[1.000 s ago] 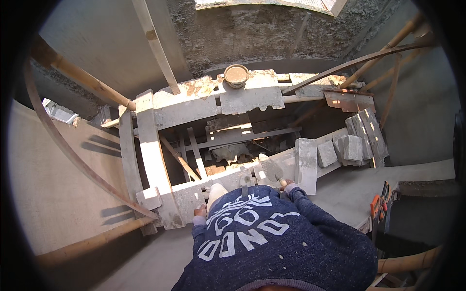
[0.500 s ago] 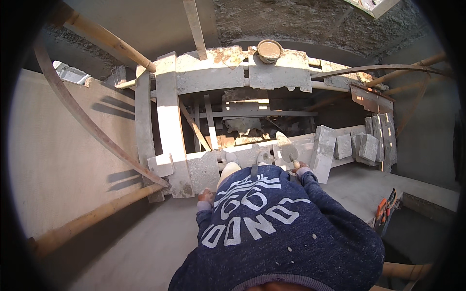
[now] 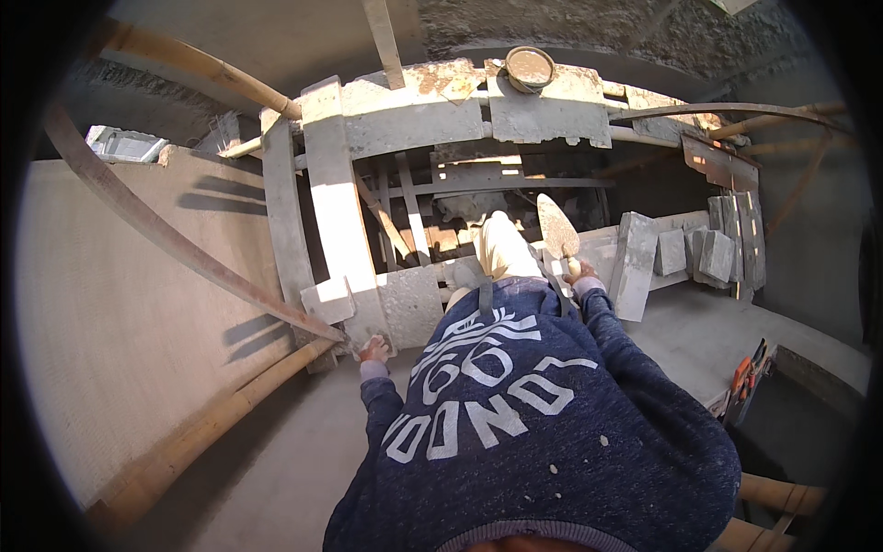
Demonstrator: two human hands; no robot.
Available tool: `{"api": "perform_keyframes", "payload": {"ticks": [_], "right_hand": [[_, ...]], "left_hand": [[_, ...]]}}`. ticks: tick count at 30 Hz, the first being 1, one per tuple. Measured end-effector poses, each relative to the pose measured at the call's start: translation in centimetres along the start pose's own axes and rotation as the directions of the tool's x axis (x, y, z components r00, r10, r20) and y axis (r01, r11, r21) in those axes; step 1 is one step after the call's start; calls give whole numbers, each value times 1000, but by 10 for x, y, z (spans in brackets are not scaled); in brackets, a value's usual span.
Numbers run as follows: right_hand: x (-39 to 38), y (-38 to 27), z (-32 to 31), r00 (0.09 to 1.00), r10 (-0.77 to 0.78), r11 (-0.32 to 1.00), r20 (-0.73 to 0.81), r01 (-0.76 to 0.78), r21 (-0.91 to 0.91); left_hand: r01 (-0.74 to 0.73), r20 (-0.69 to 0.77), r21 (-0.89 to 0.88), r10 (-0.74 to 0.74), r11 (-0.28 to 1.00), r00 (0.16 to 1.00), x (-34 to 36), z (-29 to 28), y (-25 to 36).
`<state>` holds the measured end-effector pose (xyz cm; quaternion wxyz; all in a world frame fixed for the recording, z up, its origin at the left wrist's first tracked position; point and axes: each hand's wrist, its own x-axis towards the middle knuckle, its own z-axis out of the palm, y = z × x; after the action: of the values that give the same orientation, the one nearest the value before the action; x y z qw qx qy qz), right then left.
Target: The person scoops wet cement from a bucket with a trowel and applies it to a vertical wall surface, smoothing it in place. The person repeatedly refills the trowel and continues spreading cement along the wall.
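My right hand [image 3: 582, 273] is closed round the handle of a pointed trowel [image 3: 558, 226], whose mortar-smeared blade points away from me over the near walkway. My left hand [image 3: 374, 350] rests at the near end of a long pale plank [image 3: 329, 193], close to the tip of a bamboo pole [image 3: 230, 400]. Its fingers look loosely spread, with nothing visible in them. One leg in pale trousers [image 3: 504, 247] reaches forward over the near boards [image 3: 412, 299]; the other is mostly hidden behind my dark sweater.
A bucket of mortar [image 3: 530, 69] stands on the far boards [image 3: 552, 112]. Grey blocks [image 3: 635, 262] are stacked at the right. Orange-handled tools [image 3: 740, 375] hang at a ledge. A curved strip [image 3: 175, 230] crosses the left side. Between the walkways is an open gap with crossing timbers [image 3: 412, 210].
My left hand has moved left to the plank's end. One leg has come forward over the near boards. The trowel stays in my right hand, and the view has shifted slightly.
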<state>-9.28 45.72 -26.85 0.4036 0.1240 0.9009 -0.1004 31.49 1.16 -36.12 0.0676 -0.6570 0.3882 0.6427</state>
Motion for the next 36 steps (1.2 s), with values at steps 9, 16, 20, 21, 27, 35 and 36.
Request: {"api": "perform_keyframes", "payload": {"ticks": [9, 16, 20, 21, 27, 35, 36], "right_hand": [[72, -35, 10, 990, 121, 991, 65, -124, 39], [165, -163, -38, 946, 289, 941, 147, -309, 137], [264, -243, -83, 971, 201, 955, 129, -223, 196], [273, -281, -111, 981, 151, 956, 123, -176, 234], [285, -439, -279, 1000, -23, 922, 10, 18, 388], [316, -462, -273, 991, 113, 747, -77, -33, 665], [307, -457, -269, 982, 185, 704, -28, -112, 701]], "left_hand": [[-19, 5, 292, 18, 956, 1000, 43, 82, 93], [-297, 75, 176, 288, 939, 955, 80, 216, 342], [-454, 246, 450, 382, 769, 891, 126, 329, 513], [-560, 382, 440, 418, 702, 824, 129, 354, 558], [-760, 548, 479, 527, 440, 650, 101, 524, 760], [-884, 766, 456, 460, 104, 449, 69, 621, 867], [-879, 773, 469, 439, 93, 458, 62, 642, 882]]}}
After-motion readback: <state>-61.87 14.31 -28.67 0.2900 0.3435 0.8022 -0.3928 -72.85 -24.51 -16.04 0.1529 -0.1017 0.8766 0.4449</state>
